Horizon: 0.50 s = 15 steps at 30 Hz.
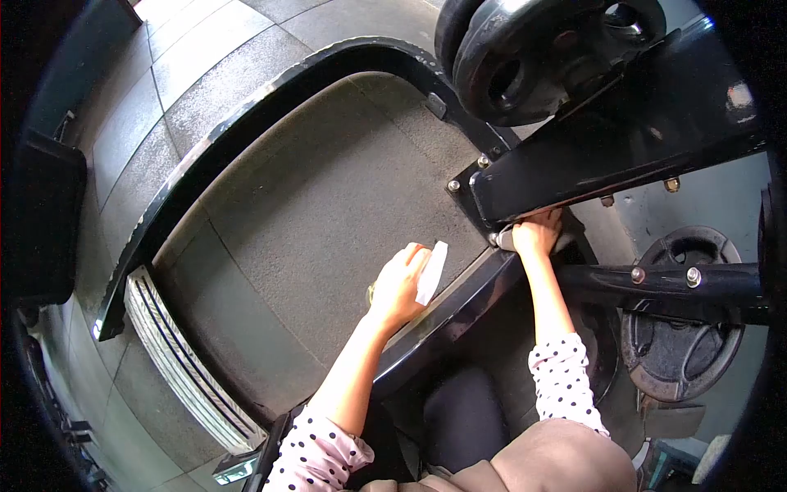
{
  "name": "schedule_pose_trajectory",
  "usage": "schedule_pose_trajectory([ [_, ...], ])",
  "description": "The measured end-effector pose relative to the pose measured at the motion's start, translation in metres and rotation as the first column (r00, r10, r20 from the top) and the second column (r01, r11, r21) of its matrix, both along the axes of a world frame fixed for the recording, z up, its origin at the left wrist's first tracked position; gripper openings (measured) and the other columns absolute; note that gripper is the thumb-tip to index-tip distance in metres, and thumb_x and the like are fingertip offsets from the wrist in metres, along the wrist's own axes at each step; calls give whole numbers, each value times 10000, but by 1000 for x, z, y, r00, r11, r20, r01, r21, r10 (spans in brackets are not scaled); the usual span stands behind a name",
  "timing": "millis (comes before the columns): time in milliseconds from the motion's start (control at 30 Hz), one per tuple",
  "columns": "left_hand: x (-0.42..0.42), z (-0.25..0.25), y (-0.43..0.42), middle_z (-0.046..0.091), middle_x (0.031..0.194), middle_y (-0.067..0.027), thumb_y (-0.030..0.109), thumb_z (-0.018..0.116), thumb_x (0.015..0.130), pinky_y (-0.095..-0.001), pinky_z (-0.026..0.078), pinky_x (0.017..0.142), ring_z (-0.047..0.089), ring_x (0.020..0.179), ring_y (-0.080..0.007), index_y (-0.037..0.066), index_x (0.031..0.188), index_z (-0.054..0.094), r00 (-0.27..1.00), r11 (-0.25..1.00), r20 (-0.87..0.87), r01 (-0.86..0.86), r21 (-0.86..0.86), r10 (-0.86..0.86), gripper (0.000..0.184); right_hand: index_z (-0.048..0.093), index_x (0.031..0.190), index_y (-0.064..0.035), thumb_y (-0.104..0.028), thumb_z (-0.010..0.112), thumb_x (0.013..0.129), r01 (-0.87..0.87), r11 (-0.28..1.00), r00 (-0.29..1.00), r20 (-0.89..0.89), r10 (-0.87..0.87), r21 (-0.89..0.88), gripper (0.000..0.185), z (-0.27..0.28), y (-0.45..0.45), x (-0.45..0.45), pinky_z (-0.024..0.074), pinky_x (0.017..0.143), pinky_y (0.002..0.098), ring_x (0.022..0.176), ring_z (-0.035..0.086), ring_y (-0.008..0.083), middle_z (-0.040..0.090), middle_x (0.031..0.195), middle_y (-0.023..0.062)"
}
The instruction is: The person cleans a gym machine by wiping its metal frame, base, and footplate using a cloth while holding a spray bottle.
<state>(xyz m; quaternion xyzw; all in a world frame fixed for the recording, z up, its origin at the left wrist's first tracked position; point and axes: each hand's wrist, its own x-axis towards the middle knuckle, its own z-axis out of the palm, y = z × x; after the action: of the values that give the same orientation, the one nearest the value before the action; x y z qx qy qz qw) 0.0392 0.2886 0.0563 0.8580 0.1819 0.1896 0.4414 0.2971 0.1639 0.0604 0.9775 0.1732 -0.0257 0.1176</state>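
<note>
My left hand [398, 287] is closed around what looks like a spray bottle, held above the front bar of a black metal frame [459, 316]. The bottle's long white head [432, 273] sticks out past my fingers; its body is mostly hidden, with a yellowish bit showing beside the hand. My right hand [537, 234] reaches under the thick black beam [607, 135], near where it is bolted to the frame. A grey cloth [506, 239] shows at its fingers, pressed against the metal. The fingertips are partly hidden by the beam.
Black weight plates [566, 57] hang above the beam, and another plate [680, 328] sits at the right by a bolted bar [656, 277]. A ridged metal footplate [193, 361] lies at left. Dark rubber matting [328, 189] fills the curved frame; grey tiles [213, 66] lie beyond.
</note>
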Motion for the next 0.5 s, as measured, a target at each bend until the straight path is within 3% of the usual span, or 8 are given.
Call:
schedule_pose_trajectory([
  [33, 0, 0, 0, 539, 1070, -179, 78, 652, 671, -421, 484, 860, 560, 1000, -374, 16, 1073, 544, 1000, 1000, -5, 1, 5, -1, 420, 288, 1449, 10, -371, 658, 813, -59, 988, 990, 118, 76, -141, 829, -1, -1, -4, 315, 1116, 421, 1375, 314, 362, 299, 1481, 278],
  [67, 0, 0, -1, 539, 1068, -179, 77, 651, 672, -421, 484, 860, 560, 999, -375, 16, 1071, 545, 1000, 1000, -9, 5, 7, -5, 418, 235, 1476, 9, -414, 621, 820, -33, 993, 999, -14, 32, -113, 871, 1, -1, -1, 259, 1135, 456, 1432, 180, 374, 200, 1545, 234],
  [167, 1, -4, -2, 540, 1059, -177, 79, 653, 676, -422, 486, 856, 560, 997, -375, 15, 1066, 547, 1000, 1000, 0, 13, 4, -13, 410, 212, 1492, 0, -458, 546, 854, -59, 954, 996, -80, 37, -295, 853, -1, 10, -4, 246, 1140, 444, 1455, 133, 354, 110, 1581, 206],
  [233, 0, -3, -3, 538, 1058, -178, 84, 661, 674, -423, 486, 856, 559, 998, -375, 14, 1070, 544, 1000, 1000, 5, 17, -5, -17, 418, 426, 1400, -3, -454, 473, 878, -130, 920, 979, -195, 61, -369, 692, -6, 14, -3, 302, 1106, 443, 1402, 312, 322, 313, 1513, 200],
  [267, 0, -2, -3, 537, 1058, -179, 87, 665, 673, -424, 486, 856, 558, 999, -374, 14, 1071, 543, 1000, 1000, 10, 16, -8, -16, 423, 486, 1360, -6, -437, 472, 878, -137, 922, 937, -350, 2, -361, 646, -7, 16, -2, 319, 1095, 439, 1366, 378, 317, 387, 1473, 198],
  [300, 1, 0, -3, 535, 1062, -179, 89, 669, 671, -425, 485, 858, 558, 1001, -374, 14, 1077, 541, 1000, 1000, 7, 13, 2, -13, 432, 531, 1313, -25, -417, 479, 875, -173, 911, 917, -398, 10, -374, 590, -6, 17, -7, 336, 1079, 422, 1324, 422, 306, 446, 1416, 182],
  [400, -1, 1, -2, 532, 1079, -180, 94, 680, 667, -428, 484, 864, 556, 1009, -373, 15, 1096, 536, 1000, 1000, -10, 8, 9, -8, 460, 666, 1171, -80, -358, 502, 867, -331, 872, 913, -357, 199, -360, 443, 0, 16, -31, 386, 1030, 374, 1195, 552, 275, 621, 1246, 135],
  [500, -1, -1, 0, 530, 1097, -182, 98, 685, 666, -428, 482, 872, 554, 1019, -376, 18, 1119, 534, 1000, 1000, -21, 16, -8, -16, 485, 677, 1093, -103, -321, 602, 840, -420, 866, 906, -179, 383, -270, 342, -14, 4, -55, 393, 1000, 363, 1125, 545, 254, 650, 1137, 95],
])
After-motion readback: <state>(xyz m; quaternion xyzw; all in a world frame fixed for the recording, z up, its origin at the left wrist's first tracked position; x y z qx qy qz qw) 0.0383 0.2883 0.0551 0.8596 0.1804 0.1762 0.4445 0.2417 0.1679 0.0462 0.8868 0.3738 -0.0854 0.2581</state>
